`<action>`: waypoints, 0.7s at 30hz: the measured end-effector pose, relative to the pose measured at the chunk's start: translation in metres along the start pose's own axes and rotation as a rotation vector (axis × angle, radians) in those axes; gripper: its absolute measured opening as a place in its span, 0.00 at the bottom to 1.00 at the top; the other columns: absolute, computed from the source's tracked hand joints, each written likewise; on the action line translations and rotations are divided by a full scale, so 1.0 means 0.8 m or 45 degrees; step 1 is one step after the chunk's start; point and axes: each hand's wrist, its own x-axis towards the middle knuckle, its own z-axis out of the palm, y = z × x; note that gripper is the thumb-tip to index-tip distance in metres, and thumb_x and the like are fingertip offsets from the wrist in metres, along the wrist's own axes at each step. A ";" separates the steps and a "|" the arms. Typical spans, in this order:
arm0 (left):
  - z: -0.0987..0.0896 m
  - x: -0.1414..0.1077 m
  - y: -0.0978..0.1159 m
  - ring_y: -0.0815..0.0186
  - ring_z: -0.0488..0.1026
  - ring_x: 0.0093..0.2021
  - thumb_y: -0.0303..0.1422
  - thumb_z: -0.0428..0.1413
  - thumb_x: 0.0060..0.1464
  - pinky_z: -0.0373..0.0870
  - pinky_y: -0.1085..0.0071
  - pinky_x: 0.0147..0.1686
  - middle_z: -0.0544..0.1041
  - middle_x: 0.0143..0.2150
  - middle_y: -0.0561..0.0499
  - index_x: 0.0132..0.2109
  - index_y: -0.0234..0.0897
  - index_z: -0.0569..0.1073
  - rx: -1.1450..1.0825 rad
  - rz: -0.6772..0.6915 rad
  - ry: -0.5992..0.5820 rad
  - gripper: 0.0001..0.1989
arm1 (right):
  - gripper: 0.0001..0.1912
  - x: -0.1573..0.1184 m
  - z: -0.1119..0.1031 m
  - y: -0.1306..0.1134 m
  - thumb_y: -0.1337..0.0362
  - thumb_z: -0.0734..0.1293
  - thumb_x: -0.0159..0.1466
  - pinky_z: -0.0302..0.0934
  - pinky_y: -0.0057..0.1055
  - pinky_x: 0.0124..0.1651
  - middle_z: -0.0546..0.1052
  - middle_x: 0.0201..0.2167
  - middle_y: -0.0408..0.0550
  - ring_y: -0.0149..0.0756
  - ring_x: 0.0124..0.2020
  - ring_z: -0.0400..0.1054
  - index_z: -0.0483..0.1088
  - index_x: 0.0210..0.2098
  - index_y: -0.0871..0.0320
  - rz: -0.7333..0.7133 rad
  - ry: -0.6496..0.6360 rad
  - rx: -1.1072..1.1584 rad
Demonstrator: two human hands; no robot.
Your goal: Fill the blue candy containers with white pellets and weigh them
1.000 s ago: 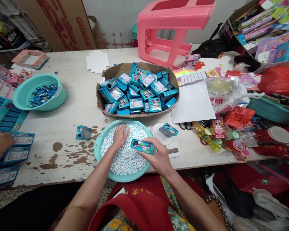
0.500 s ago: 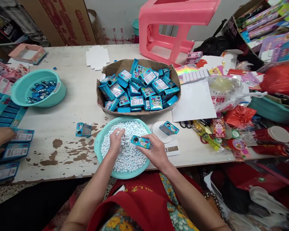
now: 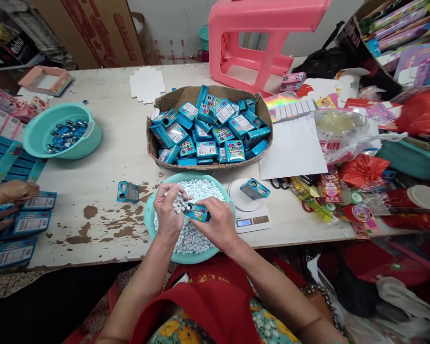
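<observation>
My left hand (image 3: pixel 169 212) is cupped round a heap of small pale candies (image 3: pixel 181 202) above a turquoise basin (image 3: pixel 149 215), whose pale candies (image 3: pixel 197 241) fill it. Between the fingers of my right hand (image 3: pixel 218 222) is a small blue box (image 3: pixel 198 212), its end with the hole turned to the handful and close against it. Another blue box (image 3: pixel 255 189) lies on a white scale (image 3: pixel 252 222) to the right. One more blue box (image 3: pixel 128 192) rests on the table left of the basin.
Behind the basin stands a cardboard tray (image 3: pixel 209 167) of blue boxes. A second basin (image 3: pixel 66 152) holds shiny blue pieces. A co-worker's hands (image 3: pixel 12 193) touch boxes at far left. Scissors (image 3: pixel 280 184), wrappers and a pink stool (image 3: pixel 267 28) are at right and back.
My left hand has risen out of the candies with a handful and come up to the box. My right hand has shifted slightly left with the box. The scale's display now shows lit.
</observation>
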 end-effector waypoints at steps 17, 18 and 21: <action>0.015 0.000 -0.005 0.75 0.65 0.22 0.38 0.60 0.50 0.66 0.77 0.25 0.68 0.25 0.56 0.31 0.35 0.66 0.128 0.045 0.036 0.12 | 0.15 -0.001 -0.005 0.008 0.66 0.72 0.52 0.61 0.35 0.43 0.75 0.36 0.46 0.41 0.41 0.69 0.70 0.39 0.54 0.038 0.037 0.152; 0.016 -0.001 -0.004 0.75 0.65 0.22 0.38 0.60 0.50 0.67 0.77 0.26 0.67 0.25 0.56 0.31 0.35 0.66 0.118 0.043 0.029 0.12 | 0.15 -0.002 -0.006 0.007 0.66 0.72 0.52 0.61 0.35 0.43 0.75 0.36 0.46 0.41 0.41 0.69 0.70 0.39 0.54 0.037 0.032 0.157; 0.021 -0.005 -0.003 0.74 0.65 0.22 0.38 0.59 0.51 0.66 0.77 0.24 0.66 0.24 0.56 0.30 0.35 0.66 0.125 0.071 0.033 0.12 | 0.15 -0.004 -0.008 0.006 0.67 0.72 0.51 0.61 0.35 0.43 0.75 0.35 0.46 0.41 0.40 0.69 0.70 0.39 0.55 0.040 0.037 0.177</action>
